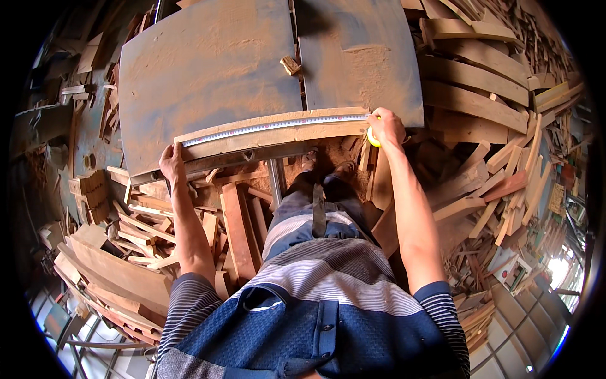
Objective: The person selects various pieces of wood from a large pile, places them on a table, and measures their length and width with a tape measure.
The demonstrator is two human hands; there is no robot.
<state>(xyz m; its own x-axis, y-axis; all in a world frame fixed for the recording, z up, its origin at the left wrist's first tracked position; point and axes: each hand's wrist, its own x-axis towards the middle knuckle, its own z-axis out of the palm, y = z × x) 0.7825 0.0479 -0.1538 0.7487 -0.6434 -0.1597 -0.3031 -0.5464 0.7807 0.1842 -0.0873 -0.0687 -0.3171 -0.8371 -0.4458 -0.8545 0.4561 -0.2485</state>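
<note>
A slightly curved wooden board (271,138) lies along the near edge of the saw table (208,69). A pale measuring blade (252,126) runs over its face from end to end. My left hand (171,162) is closed at the board's left end, where the blade ends; its fingertips are partly hidden. At the right end, my right hand (387,128) grips a yellow tape measure (374,137), its case mostly covered by the fingers.
A small wood offcut (290,66) sits by the slot in the sawdust-covered table. Curved planks (473,72) are stacked at the right. Loose timber (148,224) crowds the floor at the left. A metal leg (276,180) stands near my feet.
</note>
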